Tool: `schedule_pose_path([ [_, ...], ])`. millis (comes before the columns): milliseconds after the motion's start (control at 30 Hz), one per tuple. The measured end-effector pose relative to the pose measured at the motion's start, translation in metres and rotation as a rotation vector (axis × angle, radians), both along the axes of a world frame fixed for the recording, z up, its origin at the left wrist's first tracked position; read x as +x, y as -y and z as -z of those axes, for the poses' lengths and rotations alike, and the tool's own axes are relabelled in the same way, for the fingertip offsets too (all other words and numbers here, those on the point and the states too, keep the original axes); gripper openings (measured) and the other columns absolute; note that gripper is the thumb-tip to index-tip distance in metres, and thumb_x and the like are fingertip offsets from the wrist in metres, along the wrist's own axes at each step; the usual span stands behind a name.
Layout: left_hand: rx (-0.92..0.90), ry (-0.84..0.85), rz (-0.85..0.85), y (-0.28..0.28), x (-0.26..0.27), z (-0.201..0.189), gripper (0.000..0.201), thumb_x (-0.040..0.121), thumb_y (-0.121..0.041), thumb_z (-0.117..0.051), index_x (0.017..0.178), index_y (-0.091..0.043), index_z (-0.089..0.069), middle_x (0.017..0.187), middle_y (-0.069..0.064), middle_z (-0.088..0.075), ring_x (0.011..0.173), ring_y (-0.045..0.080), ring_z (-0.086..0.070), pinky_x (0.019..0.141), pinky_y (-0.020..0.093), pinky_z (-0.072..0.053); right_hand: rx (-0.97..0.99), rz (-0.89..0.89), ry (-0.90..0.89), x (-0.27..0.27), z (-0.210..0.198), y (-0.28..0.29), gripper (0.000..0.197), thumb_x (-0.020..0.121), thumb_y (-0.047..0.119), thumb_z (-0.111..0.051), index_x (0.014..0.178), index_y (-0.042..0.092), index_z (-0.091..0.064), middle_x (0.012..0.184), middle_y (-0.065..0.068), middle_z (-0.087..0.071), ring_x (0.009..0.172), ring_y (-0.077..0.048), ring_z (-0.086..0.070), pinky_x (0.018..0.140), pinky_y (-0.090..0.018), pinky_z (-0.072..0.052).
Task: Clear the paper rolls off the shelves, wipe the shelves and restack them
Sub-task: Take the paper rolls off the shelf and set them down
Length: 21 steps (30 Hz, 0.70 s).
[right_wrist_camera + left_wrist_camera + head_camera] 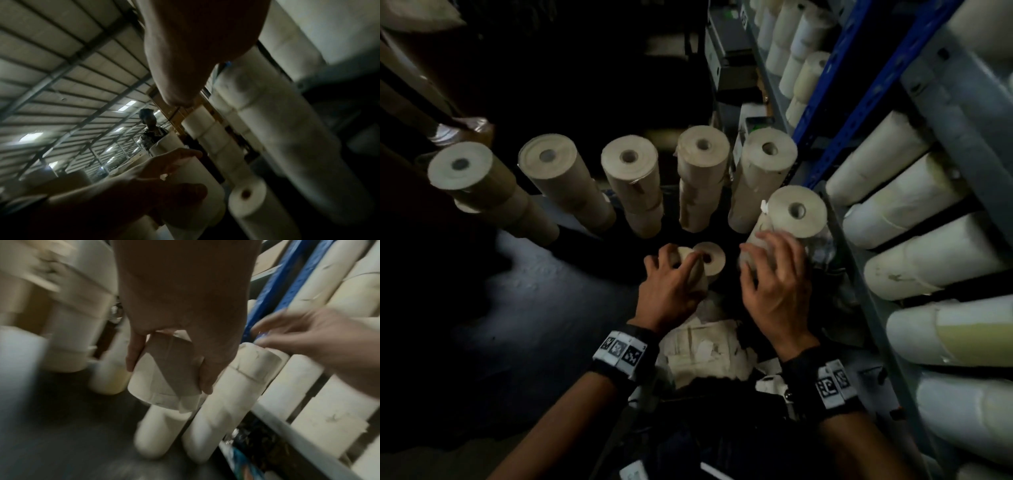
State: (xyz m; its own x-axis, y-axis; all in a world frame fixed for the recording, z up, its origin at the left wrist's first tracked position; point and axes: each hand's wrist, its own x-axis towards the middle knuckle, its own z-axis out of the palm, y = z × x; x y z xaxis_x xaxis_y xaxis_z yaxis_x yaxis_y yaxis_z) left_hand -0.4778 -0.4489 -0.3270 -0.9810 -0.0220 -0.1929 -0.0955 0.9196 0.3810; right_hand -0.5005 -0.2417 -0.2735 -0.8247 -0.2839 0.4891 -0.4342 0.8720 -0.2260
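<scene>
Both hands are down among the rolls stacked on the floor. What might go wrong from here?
The left hand grips a short roll above a floor stack; set off-centre, it might topple. The right hand reaches beside a tall stack by the shelf edge and may knock it over.

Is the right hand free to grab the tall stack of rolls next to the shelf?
Probably yes: the right hand is open and empty, already against the tall stack, with nothing between them.
</scene>
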Motion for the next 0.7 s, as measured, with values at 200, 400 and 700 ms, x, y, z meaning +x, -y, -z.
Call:
schedule_pose_path([
  [200, 0.013, 0.023, 0.004, -0.032, -0.06, 0.011, 0.087, 0.082, -0.048, -0.076, 0.154, -0.05, -0.027, 0.154, 0.01, -0.022, 0.128, 0.044, -0.031, 0.082, 0.059, -0.057, 0.274, 0.153, 0.187, -0.036, 0.012, -0.041, 0.077, 0.096, 0.023, -0.063, 0.163, 0.012, -0.026, 0.172, -0.012, -0.017, 0.16, -0.032, -0.007, 0.128, -0.054, -0.012],
  [400, 0.025, 0.073, 0.091, -0.027, -0.062, 0.045, 0.083, 0.093, -0.036, -0.066, 0.16, -0.045, -0.018, 0.169, 0.005, -0.006, 0.143, 0.046, -0.029, 0.089, 0.063, -0.056, 0.268, 0.118, 0.13, -0.039, 0.032, -0.049, 0.083, 0.097, 0.006, -0.058, 0.166, 0.009, -0.013, 0.174, -0.011, -0.008, 0.161, -0.03, -0.002, 0.131, -0.045, -0.006],
  [700, 0.079, -0.059, 0.066, -0.01, -0.019, 0.045, 0.062, 0.095, -0.031, -0.07, 0.151, -0.032, -0.043, 0.161, 0.005, -0.034, 0.132, 0.034, -0.052, 0.087, 0.052, -0.059, 0.086, 0.055, 0.152, -0.036, 0.03, -0.051, 0.074, 0.095, 0.004, -0.059, 0.162, 0.009, -0.028, 0.172, -0.012, -0.015, 0.161, -0.031, -0.007, 0.126, -0.052, -0.021],
])
